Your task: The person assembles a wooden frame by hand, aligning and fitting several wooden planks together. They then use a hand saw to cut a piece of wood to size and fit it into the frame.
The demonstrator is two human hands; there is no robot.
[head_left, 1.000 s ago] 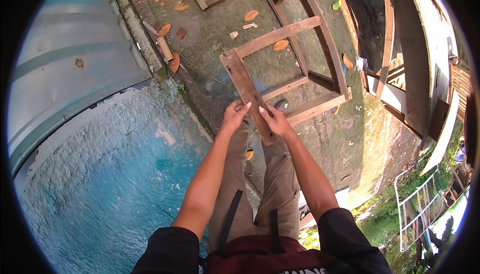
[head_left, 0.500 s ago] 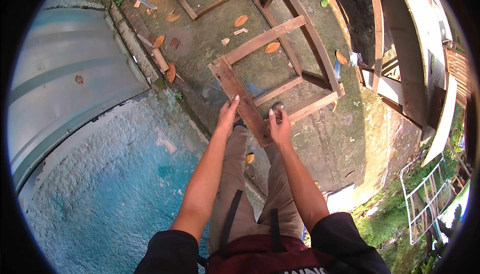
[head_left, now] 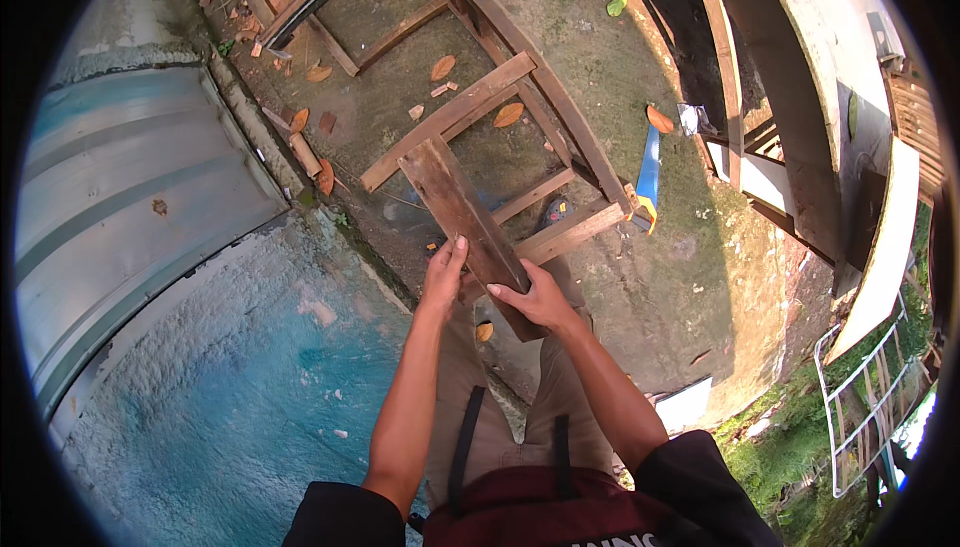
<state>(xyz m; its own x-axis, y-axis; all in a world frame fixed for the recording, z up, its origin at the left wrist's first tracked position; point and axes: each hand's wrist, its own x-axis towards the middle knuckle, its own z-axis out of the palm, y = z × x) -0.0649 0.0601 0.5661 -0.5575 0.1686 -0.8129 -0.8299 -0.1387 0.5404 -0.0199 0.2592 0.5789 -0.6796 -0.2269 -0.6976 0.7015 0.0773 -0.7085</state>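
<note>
a brown wooden board lies between both grips: the left grip grasps its left edge around the middle, the right grip clasps it nearer the close end, thumb across its face. its long axis slants, far end pointing up-left, close end over the trousers. beyond, a wooden frame is partly blocked by the board; 1 long blue-and-yellow tool lies right of the frame.

Spreads out as a concrete floor, mottled green. Carries a wooden frame toward twelve o'clock, a green leaf at one, a blue, yellow-ended object at two with a brown leaf just beside it, an orange leaf at six and a tan cylinder at ten.
</note>
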